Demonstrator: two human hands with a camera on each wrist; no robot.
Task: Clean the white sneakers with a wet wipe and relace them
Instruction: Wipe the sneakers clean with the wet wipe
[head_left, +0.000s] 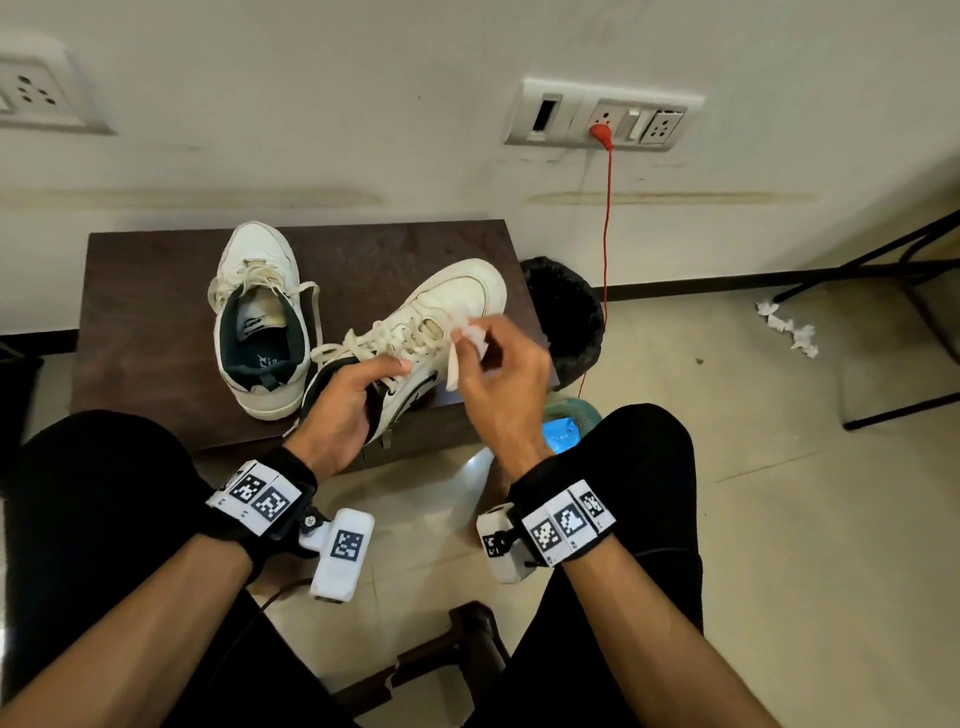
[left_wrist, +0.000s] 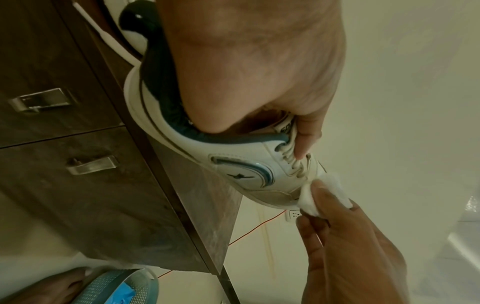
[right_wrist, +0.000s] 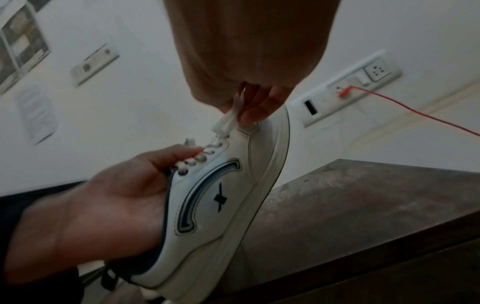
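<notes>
Two white sneakers with dark green lining sit on a dark brown cabinet top (head_left: 156, 322). The left sneaker (head_left: 257, 317) lies flat, laces loose. The right sneaker (head_left: 452, 301) (left_wrist: 233, 164) (right_wrist: 233, 185) is tilted, toe pointing away. My left hand (head_left: 358, 395) (right_wrist: 109, 195) grips it at the collar, thumb on the laces. My right hand (head_left: 498, 374) (left_wrist: 345, 236) pinches a folded white wet wipe (head_left: 470, 343) (left_wrist: 324, 191) (right_wrist: 228, 119) against the sneaker's upper, beside the lace eyelets.
A black-lined waste bin (head_left: 566, 312) stands right of the cabinet. A red cable (head_left: 607, 223) hangs from a wall socket down behind it. A blue wipe pack (head_left: 561, 434) lies in a green basket by my right knee. Crumpled wipes (head_left: 789, 332) lie on the floor at right.
</notes>
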